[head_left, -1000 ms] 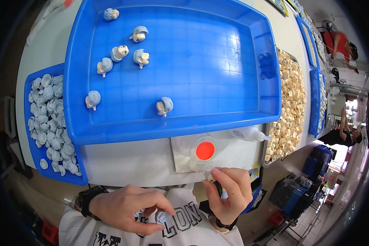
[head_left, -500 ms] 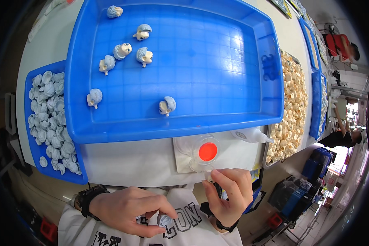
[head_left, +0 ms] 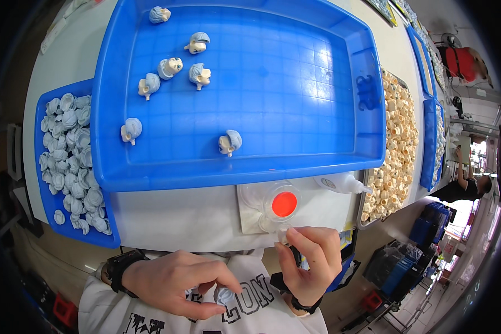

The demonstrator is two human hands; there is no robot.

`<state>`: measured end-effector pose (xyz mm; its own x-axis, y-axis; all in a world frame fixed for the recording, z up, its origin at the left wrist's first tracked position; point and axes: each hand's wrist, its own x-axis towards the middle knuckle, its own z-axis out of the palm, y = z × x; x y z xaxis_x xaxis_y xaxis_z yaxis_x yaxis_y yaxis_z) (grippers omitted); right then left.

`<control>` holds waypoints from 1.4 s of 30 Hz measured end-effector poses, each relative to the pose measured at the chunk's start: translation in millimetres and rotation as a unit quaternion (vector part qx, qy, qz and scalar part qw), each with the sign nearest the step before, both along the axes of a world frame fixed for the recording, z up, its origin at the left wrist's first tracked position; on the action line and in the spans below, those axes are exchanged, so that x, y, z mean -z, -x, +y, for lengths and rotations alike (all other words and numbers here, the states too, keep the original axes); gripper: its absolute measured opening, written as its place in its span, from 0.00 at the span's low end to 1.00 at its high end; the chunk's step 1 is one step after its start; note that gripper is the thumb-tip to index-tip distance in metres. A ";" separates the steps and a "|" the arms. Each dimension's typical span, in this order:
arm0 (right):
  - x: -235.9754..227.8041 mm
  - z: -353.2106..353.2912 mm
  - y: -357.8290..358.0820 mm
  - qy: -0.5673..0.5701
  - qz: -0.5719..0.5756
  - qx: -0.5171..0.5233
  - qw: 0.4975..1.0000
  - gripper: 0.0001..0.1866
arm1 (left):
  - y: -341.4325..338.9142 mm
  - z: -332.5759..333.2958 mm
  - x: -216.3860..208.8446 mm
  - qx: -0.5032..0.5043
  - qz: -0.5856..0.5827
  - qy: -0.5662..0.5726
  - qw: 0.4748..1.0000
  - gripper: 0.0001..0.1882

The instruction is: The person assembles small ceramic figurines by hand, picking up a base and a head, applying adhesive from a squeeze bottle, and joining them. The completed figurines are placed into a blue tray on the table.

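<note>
My left hand (head_left: 186,284) is closed, pinching a small pale-blue doll hair piece (head_left: 225,295) between thumb and fingers in front of my shirt. Another bit of pale blue (head_left: 191,291) shows under its palm. At the table's near edge my right hand (head_left: 312,259) pinches a small pale, whitish piece (head_left: 284,236), too small and covered to name. Just beyond that piece stands a clear round dish (head_left: 284,204) with a bright orange-red middle. Several doll heads with blue hair (head_left: 230,143) lie apart in the large blue tray (head_left: 239,177).
A smaller blue tray (head_left: 107,240) of pale-blue hair pieces stands at the left. On the right a metal tray (head_left: 364,222) holds cream doll-head parts (head_left: 392,150). A white squeeze bottle (head_left: 342,183) lies by the big tray's near wall. Other people are at the far right.
The blue hair piece in my left hand has turned slightly, showing more of its outer side. My right hand stays almost still, and the view has shifted a little.
</note>
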<state>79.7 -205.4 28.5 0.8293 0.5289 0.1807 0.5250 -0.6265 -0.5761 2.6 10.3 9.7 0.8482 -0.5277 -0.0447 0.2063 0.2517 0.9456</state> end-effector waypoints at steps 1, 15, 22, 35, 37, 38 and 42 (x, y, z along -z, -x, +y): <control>-0.3 -1.1 0.1 0.003 -0.004 0.000 1.000 0.21 | 0.1 0.3 0.2 0.000 0.000 0.001 1.000 0.17; 0.0 3.1 -0.6 0.007 -0.007 -0.005 1.000 0.19 | 1.7 0.9 -1.1 -0.010 0.009 0.003 1.000 0.17; -2.8 3.0 -7.1 0.036 -0.037 -0.026 0.998 0.19 | 2.2 2.7 -2.1 -0.010 -0.001 -0.006 1.000 0.17; -4.8 -2.8 -4.9 0.029 -0.016 -0.027 0.999 0.19 | 2.0 2.1 -3.7 -0.009 -0.009 -0.013 1.000 0.17; -3.1 -3.1 -4.0 0.024 -0.020 -0.024 0.999 0.19 | 3.0 0.9 -1.9 -0.012 -0.015 -0.009 1.000 0.17; -2.4 -3.6 -3.6 0.023 -0.022 -0.021 0.999 0.19 | 2.7 0.8 -2.0 -0.012 -0.014 -0.010 1.000 0.17; 2.4 -6.8 -0.5 0.005 -0.025 -0.009 1.000 0.19 | 1.5 0.7 -4.1 -0.011 -0.008 -0.010 1.000 0.18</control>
